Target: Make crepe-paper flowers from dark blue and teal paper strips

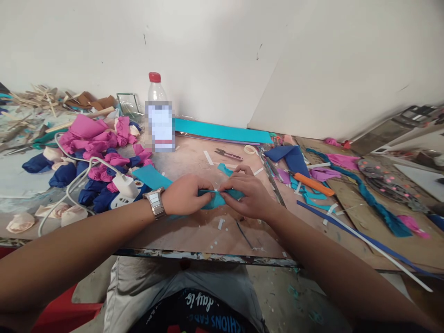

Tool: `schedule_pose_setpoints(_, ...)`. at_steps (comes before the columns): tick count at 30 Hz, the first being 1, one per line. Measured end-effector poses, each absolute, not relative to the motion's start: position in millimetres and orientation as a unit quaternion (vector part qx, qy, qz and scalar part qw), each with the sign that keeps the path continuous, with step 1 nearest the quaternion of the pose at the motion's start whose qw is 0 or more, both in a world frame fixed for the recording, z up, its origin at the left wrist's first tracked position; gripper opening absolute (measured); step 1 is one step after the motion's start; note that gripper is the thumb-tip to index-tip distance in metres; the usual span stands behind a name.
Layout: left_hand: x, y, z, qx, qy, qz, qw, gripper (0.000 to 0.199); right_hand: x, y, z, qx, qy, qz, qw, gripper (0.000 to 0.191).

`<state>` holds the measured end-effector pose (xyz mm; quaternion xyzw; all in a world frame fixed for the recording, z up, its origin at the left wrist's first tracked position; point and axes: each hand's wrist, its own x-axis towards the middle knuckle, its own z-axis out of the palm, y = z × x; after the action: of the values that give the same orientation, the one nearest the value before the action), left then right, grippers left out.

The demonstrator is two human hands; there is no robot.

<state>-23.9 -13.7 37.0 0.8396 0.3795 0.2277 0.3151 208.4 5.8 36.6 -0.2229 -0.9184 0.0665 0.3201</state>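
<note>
My left hand (187,194), with a metal watch (157,203) on its wrist, pinches a turquoise strip (215,201) between thumb and forefinger. Right beside it, my right hand (248,192) pinches the same strip, and the thumbs almost meet at a folded edge with a small white spot. The strip's flat end (151,176) runs out to the left behind my left hand. Whether it is paper or cloth I cannot tell. A small turquoise scrap (225,169) lies just beyond my fingers, with small thread snips (229,154) farther back.
Pink and navy rosettes (93,138) crowd the left, around a white plug (125,185) and power cable. A bottle (156,88) stands behind a phone (162,125). To the right lie an orange-handled cutter (314,184), a white stick (378,246) and coloured scraps. The table edge (194,255) is close.
</note>
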Motion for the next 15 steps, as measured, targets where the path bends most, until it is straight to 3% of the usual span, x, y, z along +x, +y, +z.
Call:
schedule_pose_setpoints(10,-25.3,-10.4,39.0,0.814,0.392,0.222,0.367,0.018,207.7,3.8,41.7,-0.207,-0.927,0.031,0.312,0.010)
schedule_pose_setpoints(15,-25.2,-10.3,37.3,0.803,0.392,0.251,0.373,0.038,208.1,3.9,41.3,-0.197,-0.929,0.016,0.314,0.010)
